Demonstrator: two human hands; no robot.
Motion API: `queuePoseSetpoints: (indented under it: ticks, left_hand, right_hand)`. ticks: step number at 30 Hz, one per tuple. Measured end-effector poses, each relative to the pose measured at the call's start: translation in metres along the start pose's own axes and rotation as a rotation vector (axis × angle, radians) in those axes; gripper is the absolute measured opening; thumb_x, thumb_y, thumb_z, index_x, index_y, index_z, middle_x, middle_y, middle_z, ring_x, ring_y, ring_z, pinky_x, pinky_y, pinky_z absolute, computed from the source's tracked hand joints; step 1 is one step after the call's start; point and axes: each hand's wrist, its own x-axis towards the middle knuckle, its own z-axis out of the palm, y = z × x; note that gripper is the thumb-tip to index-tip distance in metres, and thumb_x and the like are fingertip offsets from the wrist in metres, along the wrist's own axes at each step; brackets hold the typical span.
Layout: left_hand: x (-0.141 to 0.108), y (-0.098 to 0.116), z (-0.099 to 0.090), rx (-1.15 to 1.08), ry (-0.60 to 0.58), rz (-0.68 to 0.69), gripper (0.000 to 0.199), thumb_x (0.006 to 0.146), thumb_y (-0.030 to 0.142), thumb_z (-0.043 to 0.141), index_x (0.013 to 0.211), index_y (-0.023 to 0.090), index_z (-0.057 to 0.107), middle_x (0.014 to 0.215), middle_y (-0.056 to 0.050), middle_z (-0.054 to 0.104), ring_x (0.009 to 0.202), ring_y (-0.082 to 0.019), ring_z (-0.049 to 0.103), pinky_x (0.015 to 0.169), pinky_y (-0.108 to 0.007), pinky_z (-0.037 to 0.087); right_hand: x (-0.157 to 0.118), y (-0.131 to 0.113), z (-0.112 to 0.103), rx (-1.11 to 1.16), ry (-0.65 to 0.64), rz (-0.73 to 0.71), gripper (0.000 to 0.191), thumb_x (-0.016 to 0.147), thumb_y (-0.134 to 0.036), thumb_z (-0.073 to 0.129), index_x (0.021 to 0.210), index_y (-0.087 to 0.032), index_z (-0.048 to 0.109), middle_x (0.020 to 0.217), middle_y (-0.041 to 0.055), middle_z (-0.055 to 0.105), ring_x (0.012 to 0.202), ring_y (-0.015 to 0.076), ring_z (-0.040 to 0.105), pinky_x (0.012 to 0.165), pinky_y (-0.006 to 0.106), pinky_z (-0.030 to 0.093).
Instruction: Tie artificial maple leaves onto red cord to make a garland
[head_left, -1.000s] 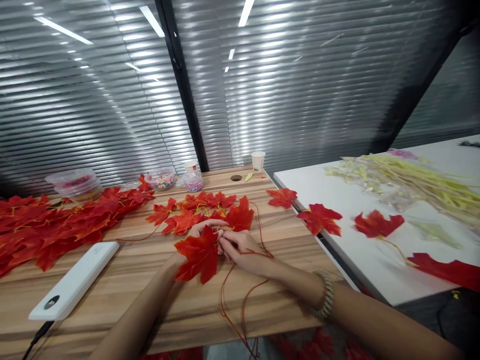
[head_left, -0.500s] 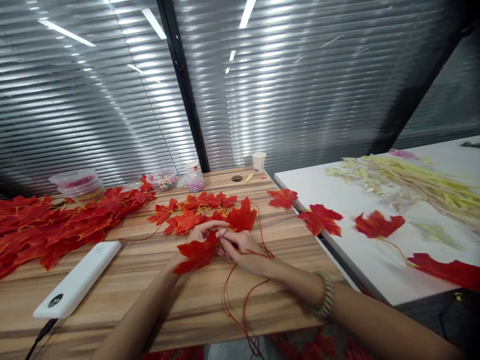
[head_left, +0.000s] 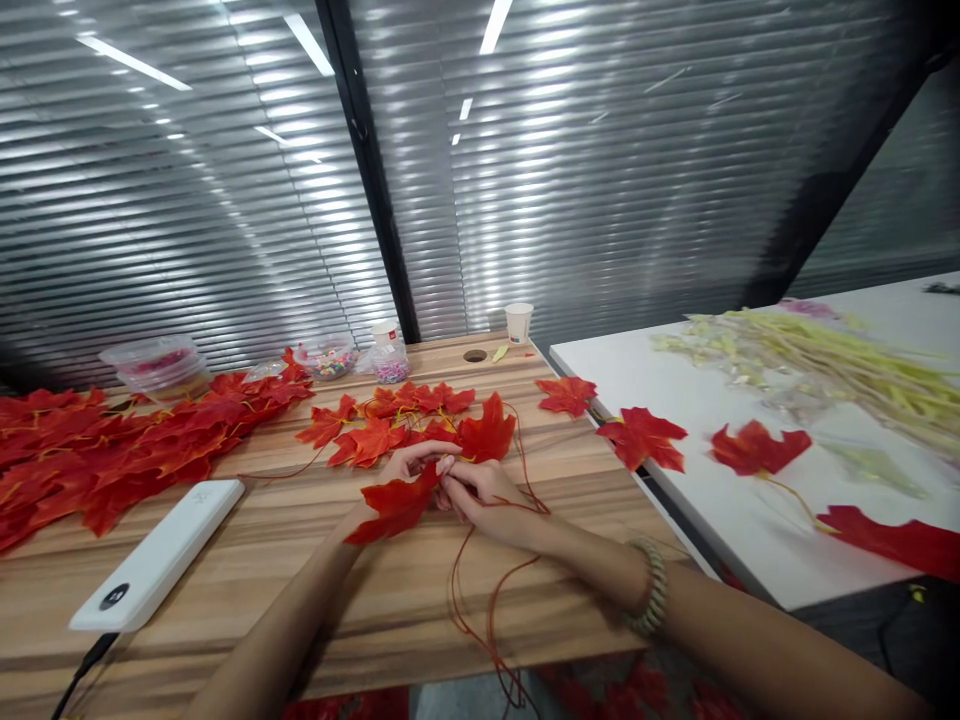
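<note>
Over the wooden table, my left hand (head_left: pixel 414 462) and my right hand (head_left: pixel 487 498) meet with fingers closed in a pinch. Between them are the stem ends of two red artificial maple leaves: one leaf (head_left: pixel 396 506) hangs in front of my left hand, the other leaf (head_left: pixel 487 430) stands up behind my right. Thin red cord (head_left: pixel 491 620) runs across my right hand and loops down past the table's front edge. The exact grip at the fingertips is partly hidden. Just behind my hands lies a cluster of leaves with yellow stems (head_left: pixel 375 438).
A big pile of red leaves (head_left: pixel 142 445) covers the left side. A white power bank (head_left: pixel 161 558) with a cable lies nearer. Bead containers (head_left: pixel 326 358) and a paper cup (head_left: pixel 519 323) stand at the back. More leaves (head_left: pixel 643 438) trail onto the white table (head_left: pixel 742 555).
The leaf in front of my left hand has tilted slightly. My hands stay almost in place, still pinched together.
</note>
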Motion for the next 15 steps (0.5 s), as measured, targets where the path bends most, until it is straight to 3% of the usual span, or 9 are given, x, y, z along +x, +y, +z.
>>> queuePoseSetpoints:
  ticks: [4,8,11,15]
  left_hand:
    - [-0.0060,0.0032,-0.0010,0.012,0.043,0.020,0.028,0.084,0.029,0.048,0.106,0.014,0.052,0.104,-0.007,0.056,0.086,-0.017,0.057,0.072,-0.035,0.050]
    - [-0.0085,0.0040,-0.0019,0.022,0.054,0.025,0.029,0.084,0.029,0.048,0.108,0.014,0.052,0.108,-0.008,0.054,0.091,-0.019,0.056,0.076,-0.037,0.048]
    - [-0.0069,0.0027,-0.0016,0.025,0.054,0.025,0.027,0.083,0.030,0.049,0.104,0.013,0.054,0.097,-0.006,0.059,0.079,-0.015,0.059,0.068,-0.032,0.051]
    - [-0.0036,0.0027,0.0004,0.012,0.036,0.023,0.037,0.071,0.039,0.061,0.096,0.011,0.061,0.067,-0.002,0.062,0.048,-0.010,0.056,0.046,-0.022,0.048]
  right_hand:
    - [0.0001,-0.0005,0.0002,0.015,-0.002,0.005,0.023,0.086,-0.016,0.035,0.077,-0.016,0.056,0.069,-0.0002,0.060,0.057,0.0078,0.052,0.058,0.018,0.038]
    - [0.0007,-0.0033,-0.0005,0.022,-0.008,0.018,0.024,0.086,-0.016,0.034,0.077,-0.016,0.056,0.068,-0.0004,0.060,0.056,0.0075,0.051,0.058,0.018,0.038]
    - [0.0011,-0.0032,-0.0006,0.016,-0.006,0.023,0.024,0.086,-0.014,0.035,0.076,-0.016,0.056,0.068,-0.0002,0.060,0.057,0.0077,0.052,0.058,0.018,0.038]
    - [0.0012,0.0000,0.0003,0.007,-0.013,0.023,0.022,0.085,-0.014,0.037,0.077,-0.016,0.057,0.071,0.0002,0.060,0.061,0.0086,0.053,0.061,0.019,0.039]
